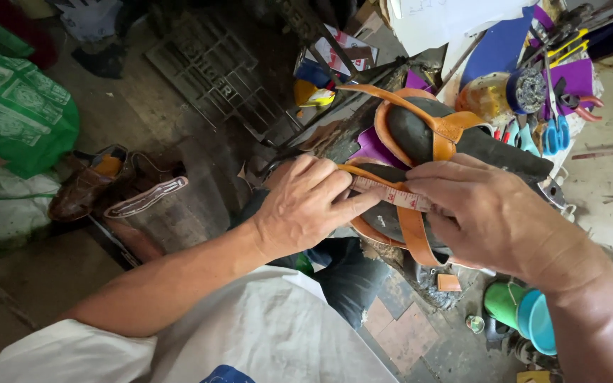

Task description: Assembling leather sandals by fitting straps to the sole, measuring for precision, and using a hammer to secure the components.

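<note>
Fingers (352, 202) of the left hand (306, 206) are pressed together with the thumb, pinching one end of a pale tape measure with red marks (391, 195) flat against the shoe; the right hand (491, 220) does the same at the other end, fingertips (427, 186) bunched and clamped down on the tape, so it's stretched straight between both hands. It lies across the tan leather strap (413, 234) of a sandal with a dark grey sole (384, 220), which sits just in front of the person's chest, partly hidden under the hands; a second matching sandal with tan straps and a dark sole (455, 138) lies touching it on the far side, tilted up toward the bench.

Around it: blue-handled scissors (555, 135) and a yellowish glue pot with a dark crusty lid (498, 96) just beyond the sandals; purple sheets (576, 74) under the tools; a worn brown leather shoe (83, 188) well off to the left on the floor next to a green patterned bag (26, 113); a green cup and a blue cup (526, 315) down by the right forearm; white shirt (264, 333) at the bottom of the view.
</note>
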